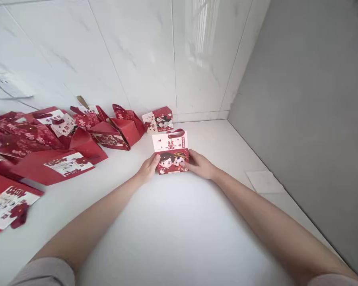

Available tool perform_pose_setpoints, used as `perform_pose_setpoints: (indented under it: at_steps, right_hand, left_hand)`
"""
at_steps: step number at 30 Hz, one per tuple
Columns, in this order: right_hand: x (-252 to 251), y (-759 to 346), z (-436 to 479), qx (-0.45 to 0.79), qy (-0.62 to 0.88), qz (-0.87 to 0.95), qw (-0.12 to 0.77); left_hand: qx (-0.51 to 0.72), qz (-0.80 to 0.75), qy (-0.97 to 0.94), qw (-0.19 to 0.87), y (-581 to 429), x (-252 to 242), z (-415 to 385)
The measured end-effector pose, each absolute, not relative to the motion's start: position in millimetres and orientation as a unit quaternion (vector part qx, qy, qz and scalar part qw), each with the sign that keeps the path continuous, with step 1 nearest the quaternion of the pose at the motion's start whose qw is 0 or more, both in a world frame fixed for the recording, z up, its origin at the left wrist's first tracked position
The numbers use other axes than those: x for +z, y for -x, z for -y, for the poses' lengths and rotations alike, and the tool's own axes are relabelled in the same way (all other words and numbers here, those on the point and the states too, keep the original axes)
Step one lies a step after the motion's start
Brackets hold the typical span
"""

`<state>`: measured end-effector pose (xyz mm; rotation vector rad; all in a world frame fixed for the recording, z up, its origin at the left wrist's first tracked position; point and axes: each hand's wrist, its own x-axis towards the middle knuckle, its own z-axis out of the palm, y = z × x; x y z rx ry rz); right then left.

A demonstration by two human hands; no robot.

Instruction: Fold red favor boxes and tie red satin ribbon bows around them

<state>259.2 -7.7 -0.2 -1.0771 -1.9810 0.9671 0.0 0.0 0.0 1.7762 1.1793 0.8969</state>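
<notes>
Marbled tile wall (137, 47) backs a white surface (179, 238), with a grey panel (301, 87) closing off the right side. Subject item, a small red box (167, 162), is at mid-surface, near the box by the wall (164, 120) and to the right of the pile of red boxes (32, 167). Whether its base bears on the surface cannot be confirmed.

Risks, in judgement: uneven thumb pressure could crease the sides, which look like thin card; the ribbon (177, 133) at the white upper panel (164, 143) could snag on a finger; a push rearward could knock the box by the wall.

Pose: both arms reach forward and converge. Left hand (149, 169) is partly curled, gripping the box's left edge with the thumb at the front. Right hand (201, 163) grips the right edge, thumb across the printed front. Fingers behind the box are hidden; their spread cannot be determined.
</notes>
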Motion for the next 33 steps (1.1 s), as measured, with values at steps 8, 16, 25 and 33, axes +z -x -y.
perform_pose_setpoints:
  at_steps: [8,16,25,33]
  right_hand:
    - [3.3,-269.1,8.2,0.343,0.359,0.807,0.321]
    - [2.9,-269.6,7.3,0.393,0.385,0.771,0.320]
    - [17.2,-248.2,28.6,0.064,0.375,0.710,0.593]
    - [61.7,-255.2,37.1,0.018,0.349,0.713,0.608]
  left_hand:
    - [0.410,-0.431,-0.589,0.548,-11.2,9.5,1.8]
    - [0.399,-0.402,-0.640,0.519,-2.8,3.9,-4.1]
    - [0.293,-0.412,-0.828,0.241,-13.2,20.0,21.5]
    - [0.250,-0.361,-0.886,0.147,-15.8,21.0,24.1]
